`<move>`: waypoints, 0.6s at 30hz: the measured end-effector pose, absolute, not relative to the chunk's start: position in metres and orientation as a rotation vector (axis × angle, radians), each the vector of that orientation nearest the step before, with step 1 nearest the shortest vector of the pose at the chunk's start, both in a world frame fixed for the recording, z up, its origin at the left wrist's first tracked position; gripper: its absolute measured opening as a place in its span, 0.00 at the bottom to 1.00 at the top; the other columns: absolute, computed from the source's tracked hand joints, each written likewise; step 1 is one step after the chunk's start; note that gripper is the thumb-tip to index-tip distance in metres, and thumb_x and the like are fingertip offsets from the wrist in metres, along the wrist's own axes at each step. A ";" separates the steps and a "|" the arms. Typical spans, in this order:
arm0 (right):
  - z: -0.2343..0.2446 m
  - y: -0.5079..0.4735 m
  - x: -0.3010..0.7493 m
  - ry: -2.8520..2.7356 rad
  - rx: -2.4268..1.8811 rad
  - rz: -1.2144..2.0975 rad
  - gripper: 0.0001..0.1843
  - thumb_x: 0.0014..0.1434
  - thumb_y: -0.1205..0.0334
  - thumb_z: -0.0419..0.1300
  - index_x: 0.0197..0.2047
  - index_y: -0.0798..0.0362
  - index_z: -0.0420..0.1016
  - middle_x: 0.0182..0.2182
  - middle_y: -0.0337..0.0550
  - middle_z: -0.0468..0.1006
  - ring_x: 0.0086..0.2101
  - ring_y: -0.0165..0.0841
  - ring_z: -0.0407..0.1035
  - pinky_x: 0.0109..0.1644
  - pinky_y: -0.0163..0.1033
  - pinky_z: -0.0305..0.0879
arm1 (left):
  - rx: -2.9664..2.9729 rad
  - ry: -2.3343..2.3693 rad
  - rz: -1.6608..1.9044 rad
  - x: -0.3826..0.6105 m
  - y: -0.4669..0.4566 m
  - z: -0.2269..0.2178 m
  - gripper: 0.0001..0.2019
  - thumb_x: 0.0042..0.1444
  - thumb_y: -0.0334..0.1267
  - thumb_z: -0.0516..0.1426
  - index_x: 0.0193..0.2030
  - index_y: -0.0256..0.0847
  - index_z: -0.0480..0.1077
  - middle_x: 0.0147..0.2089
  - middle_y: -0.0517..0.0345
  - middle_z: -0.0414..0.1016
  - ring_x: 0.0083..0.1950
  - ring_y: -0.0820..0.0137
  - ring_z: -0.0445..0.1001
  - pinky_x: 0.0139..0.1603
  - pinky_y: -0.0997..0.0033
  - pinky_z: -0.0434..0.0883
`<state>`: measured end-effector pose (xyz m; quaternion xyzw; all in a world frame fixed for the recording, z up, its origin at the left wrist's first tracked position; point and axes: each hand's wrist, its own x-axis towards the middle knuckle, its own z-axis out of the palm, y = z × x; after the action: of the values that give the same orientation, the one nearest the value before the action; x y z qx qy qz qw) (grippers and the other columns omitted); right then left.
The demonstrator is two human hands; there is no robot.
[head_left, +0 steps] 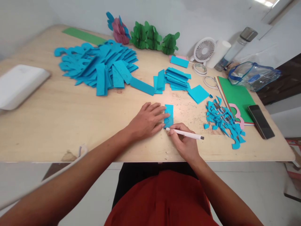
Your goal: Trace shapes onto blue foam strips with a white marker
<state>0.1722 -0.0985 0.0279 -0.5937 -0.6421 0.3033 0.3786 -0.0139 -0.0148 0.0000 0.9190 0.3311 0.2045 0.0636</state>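
Note:
A small blue paper rectangle (169, 110) lies on the table in front of me, with a curved line drawn on it. My left hand (149, 121) rests flat beside it, fingers spread, the fingertips pressing on its left edge. In my right hand (184, 141) is a white pen (187, 134) with a dark end, its tip at the paper's lower left corner. Part of the drawn line is hidden by my left fingers. Farther back lie a stack of folded blue paper strips (177, 78) and a blue paper square (198, 94).
At back left spreads a large pile of cut blue paper (101, 62). Blue scraps (221, 114) lie right, near a pink paper template (237, 114), a green folder (237, 94) and a phone (261, 121). A fan (204, 50), tape rolls (200, 69) and a bottle (237, 47) stand behind.

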 end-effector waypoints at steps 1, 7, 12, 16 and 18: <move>0.029 -0.098 0.172 -1.644 -1.518 0.767 0.06 0.62 0.59 0.56 0.36 0.48 0.72 0.30 0.41 0.80 0.32 0.35 0.74 0.38 0.40 0.69 | 2.775 1.001 0.619 -0.014 -0.015 0.000 0.18 0.66 0.43 0.48 0.58 0.45 0.71 0.63 0.48 0.71 0.66 0.52 0.63 0.65 0.43 0.57; 0.029 -0.098 0.172 -1.656 -1.511 0.759 0.06 0.62 0.59 0.56 0.35 0.49 0.73 0.29 0.41 0.79 0.31 0.34 0.72 0.36 0.39 0.67 | 2.757 1.012 0.605 -0.014 -0.015 0.001 0.19 0.66 0.43 0.48 0.58 0.46 0.71 0.63 0.49 0.70 0.67 0.52 0.63 0.66 0.43 0.57; 0.029 -0.099 0.172 -1.646 -1.510 0.754 0.06 0.62 0.59 0.56 0.35 0.49 0.73 0.30 0.41 0.80 0.31 0.34 0.73 0.37 0.40 0.67 | 2.757 1.014 0.607 -0.013 -0.014 0.001 0.19 0.66 0.44 0.48 0.57 0.45 0.72 0.63 0.49 0.70 0.67 0.52 0.63 0.66 0.43 0.57; 0.030 -0.099 0.172 -1.656 -1.505 0.751 0.06 0.61 0.60 0.56 0.35 0.49 0.73 0.30 0.41 0.80 0.31 0.34 0.72 0.38 0.40 0.67 | 2.757 1.013 0.601 -0.012 -0.014 0.000 0.18 0.65 0.44 0.48 0.57 0.45 0.72 0.64 0.49 0.70 0.67 0.52 0.63 0.66 0.43 0.57; 0.030 -0.099 0.172 -1.656 -1.506 0.750 0.05 0.61 0.60 0.56 0.35 0.48 0.72 0.30 0.41 0.80 0.31 0.34 0.72 0.38 0.40 0.67 | 2.756 1.012 0.604 -0.012 -0.014 0.001 0.18 0.65 0.44 0.48 0.56 0.45 0.72 0.63 0.48 0.70 0.67 0.52 0.63 0.66 0.43 0.57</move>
<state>0.1717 -0.0987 0.0297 -0.5900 -0.6488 0.2939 0.3803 -0.0124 -0.0139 0.0005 0.9171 0.3367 0.2010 0.0721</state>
